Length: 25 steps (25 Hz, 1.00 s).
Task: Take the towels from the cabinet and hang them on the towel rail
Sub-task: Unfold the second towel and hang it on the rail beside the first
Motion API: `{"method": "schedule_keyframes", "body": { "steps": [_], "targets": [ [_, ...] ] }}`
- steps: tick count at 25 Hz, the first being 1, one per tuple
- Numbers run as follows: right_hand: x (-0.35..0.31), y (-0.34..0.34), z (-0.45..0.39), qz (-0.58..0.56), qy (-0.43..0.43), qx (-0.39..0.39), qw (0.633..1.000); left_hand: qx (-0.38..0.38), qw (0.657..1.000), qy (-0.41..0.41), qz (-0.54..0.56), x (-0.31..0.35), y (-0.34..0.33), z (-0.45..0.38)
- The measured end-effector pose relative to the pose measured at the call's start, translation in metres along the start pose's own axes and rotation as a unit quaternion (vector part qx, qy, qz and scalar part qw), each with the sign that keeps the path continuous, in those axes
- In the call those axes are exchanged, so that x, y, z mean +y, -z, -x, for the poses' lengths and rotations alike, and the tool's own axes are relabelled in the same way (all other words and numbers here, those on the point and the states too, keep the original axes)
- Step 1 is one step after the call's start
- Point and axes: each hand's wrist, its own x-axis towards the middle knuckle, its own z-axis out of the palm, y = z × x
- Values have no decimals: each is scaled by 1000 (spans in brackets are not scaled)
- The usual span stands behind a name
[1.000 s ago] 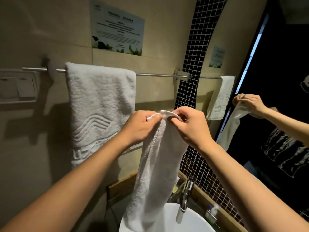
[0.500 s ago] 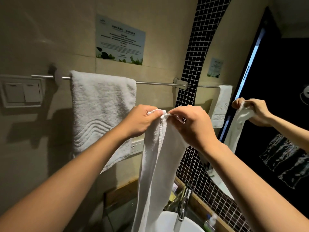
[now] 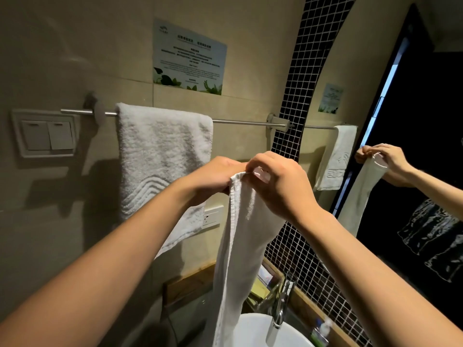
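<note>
A long white hand towel (image 3: 240, 241) hangs straight down from both my hands, in front of the wall. My left hand (image 3: 213, 176) and my right hand (image 3: 280, 181) pinch its top edge close together, a little below the metal towel rail (image 3: 240, 122). A larger white towel (image 3: 160, 156) with a wave pattern is draped over the left part of the rail. The rail's right half, above my hands, is bare.
A white basin (image 3: 255, 331) and chrome tap (image 3: 280, 306) sit below the hanging towel. A double light switch (image 3: 47, 135) and a socket (image 3: 211, 216) are on the wall. The mirror (image 3: 413, 171) at right reflects my hands and both towels. A notice (image 3: 189, 56) hangs above the rail.
My hands have risen slightly toward the rail with the towel, and the towel now hangs straighter. My view has tilted up a little.
</note>
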Motion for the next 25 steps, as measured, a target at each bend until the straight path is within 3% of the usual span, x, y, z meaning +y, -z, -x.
{"method": "schedule_keyframes", "body": {
  "steps": [5,9,12,16,19,25],
  "targets": [
    [9,-4,4,-19,-21,-3,1000,-18,999,14,28,2,4,7],
    [13,-8,5,-24,-27,1,999,-3,991,-53,-123,0,2,7],
    [13,-4,2,-53,-44,-6,998,107,954,-116,-255,0,-1,-2],
    [28,6,4,-35,-109,-36,993,179,926,-142,-302,20,9,-4],
    [40,8,-4,15,-86,-1,996,188,903,-153,-355,35,16,-12],
    [63,7,-57,104,4,62,993,206,813,-163,-519,55,41,-38]
  ]
}}
